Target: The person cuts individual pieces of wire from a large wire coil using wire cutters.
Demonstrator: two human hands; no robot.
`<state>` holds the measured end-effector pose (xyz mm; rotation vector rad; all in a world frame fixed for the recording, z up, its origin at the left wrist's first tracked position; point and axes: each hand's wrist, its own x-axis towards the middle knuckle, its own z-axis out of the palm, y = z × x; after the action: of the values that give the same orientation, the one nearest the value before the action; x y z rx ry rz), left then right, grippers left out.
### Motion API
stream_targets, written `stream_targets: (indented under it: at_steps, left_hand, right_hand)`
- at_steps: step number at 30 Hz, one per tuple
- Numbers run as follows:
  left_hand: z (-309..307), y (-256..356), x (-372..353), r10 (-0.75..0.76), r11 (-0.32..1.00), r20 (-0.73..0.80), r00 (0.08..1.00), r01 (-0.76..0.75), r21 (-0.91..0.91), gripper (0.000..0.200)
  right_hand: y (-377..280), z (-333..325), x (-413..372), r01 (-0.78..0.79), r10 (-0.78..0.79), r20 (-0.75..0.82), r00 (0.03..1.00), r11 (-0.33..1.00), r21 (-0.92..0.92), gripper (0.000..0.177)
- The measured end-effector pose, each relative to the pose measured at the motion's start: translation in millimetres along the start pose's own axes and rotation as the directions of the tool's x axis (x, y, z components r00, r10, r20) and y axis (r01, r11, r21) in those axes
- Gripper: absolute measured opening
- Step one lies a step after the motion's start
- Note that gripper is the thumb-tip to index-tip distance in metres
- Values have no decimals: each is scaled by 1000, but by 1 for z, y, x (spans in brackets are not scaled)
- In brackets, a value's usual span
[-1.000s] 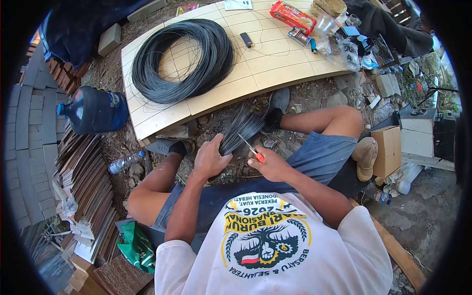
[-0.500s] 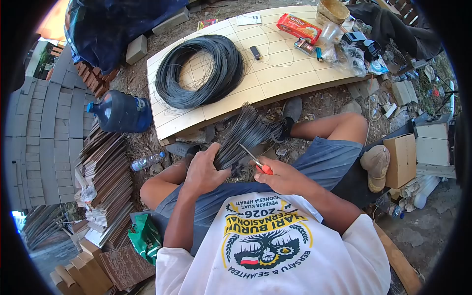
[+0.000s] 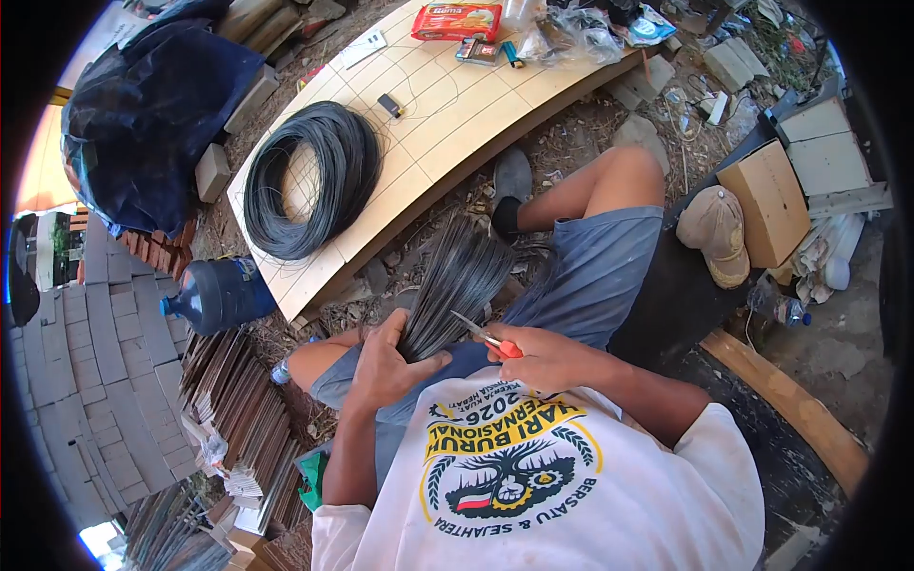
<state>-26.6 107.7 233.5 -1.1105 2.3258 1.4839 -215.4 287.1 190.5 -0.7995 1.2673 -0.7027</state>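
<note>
My left hand (image 3: pixel 388 364) is closed around one end of a thick bundle of dark wire strands (image 3: pixel 455 290), which fans out away from me over my lap. In my right hand (image 3: pixel 541 357) is a red-handled tool (image 3: pixel 507 349) with a slim, pointed metal end, its exact kind unclear. The metal tip lies at the right side of the bundle, overlapping the strands in this view. Beyond the hands, a large coil of dark wire (image 3: pixel 358 195) rests on a low tiled table (image 3: pixel 447 133).
On the table are a red biscuit pack (image 3: pixel 457 22), a small black device (image 3: pixel 389 105) and plastic bags. A blue water jug (image 3: pixel 217 293) stands left, near stacked tiles (image 3: pixel 249 395). To the right are a cap (image 3: pixel 714 235) and a cardboard box (image 3: pixel 767 202).
The view has turned, so the table and coil sit further left and higher. Both hands keep hold of the wire bundle and the red-handled tool.
</note>
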Motion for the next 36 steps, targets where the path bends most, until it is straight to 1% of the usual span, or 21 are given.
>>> stream_targets:
  at_steps: [2,3,5,7,8,10,11,13,15,17,20,21,23,25,27,28,30,33,34,35,36]
  left_hand:
    - [4,7,6,107,994,-32,994,-107,-1,42]
    - [3,7,9,114,993,-22,993,-114,3,42]
    - [0,8,11,89,992,23,996,-86,-89,50]
    - [-7,23,8,71,995,26,997,-69,-73,49]
    - [-10,29,5,45,997,30,999,-43,-60,48]
    - [-13,32,-2,62,997,27,998,-60,-47,48]
    - [-14,32,-6,79,997,24,997,-79,-24,48]
    - [-18,33,-15,139,990,-27,990,-139,1,46]
    - [-22,30,-26,192,981,-78,978,-191,28,44]
    - [-24,24,-38,112,994,-113,987,-113,-3,47]
    - [-13,13,-47,74,996,-160,984,-81,-38,49]
    - [-7,8,-45,64,982,-171,983,-93,-166,50]
    - [-2,8,-45,30,978,-168,985,-64,-201,49]
    - [3,7,-46,-6,973,-150,989,-29,-230,49]
    - [6,4,-44,-37,893,-72,997,1,-450,49]
    - [4,7,-45,-45,892,-64,997,11,-453,49]
    - [-8,19,-46,-145,853,52,988,152,-500,48]
    - [-15,19,-47,-104,858,57,993,118,-499,43]
    - [-18,18,-46,-114,857,59,992,128,-499,43]
    - [-22,18,-47,-167,865,102,981,195,-462,42]
    - [-24,16,-48,-217,869,142,966,258,-422,41]
  right_hand:
    - [1,-1,-8,-25,25,-9,1000,1000,5,59]
    - [3,0,-13,-24,24,-49,998,1000,-11,60]
    - [2,2,-22,-21,19,-88,996,999,-29,60]
    - [-4,2,-30,27,-56,-180,982,986,-162,61]
    - [-8,2,-31,26,-57,-181,982,985,-168,61]
    - [-14,2,-31,-62,67,-97,993,997,50,60]
    - [-15,4,-29,-62,66,-94,993,997,42,60]
    - [-20,10,-22,-16,27,-50,998,980,196,59]
    - [-27,17,-17,0,3,-9,1000,973,232,58]
    - [-34,19,-15,7,-16,33,999,964,267,56]
    - [-36,23,-12,-88,67,98,993,969,232,58]
    - [-30,23,-11,-61,44,89,995,978,201,56]
    - [-29,23,-10,-50,34,93,995,983,178,55]
    - [-37,22,-12,-136,126,126,984,988,69,52]
    - [-37,18,-6,-126,113,140,984,988,92,51]
    - [-36,17,-5,-111,94,150,984,988,108,50]
    - [-37,14,-2,-59,43,148,988,993,105,49]
    - [-43,7,2,-113,94,205,974,990,81,46]
    - [-38,6,4,-16,2,198,980,998,67,44]
    - [-34,8,5,76,-86,192,978,995,58,42]
    - [-35,9,5,67,-80,197,977,995,68,42]
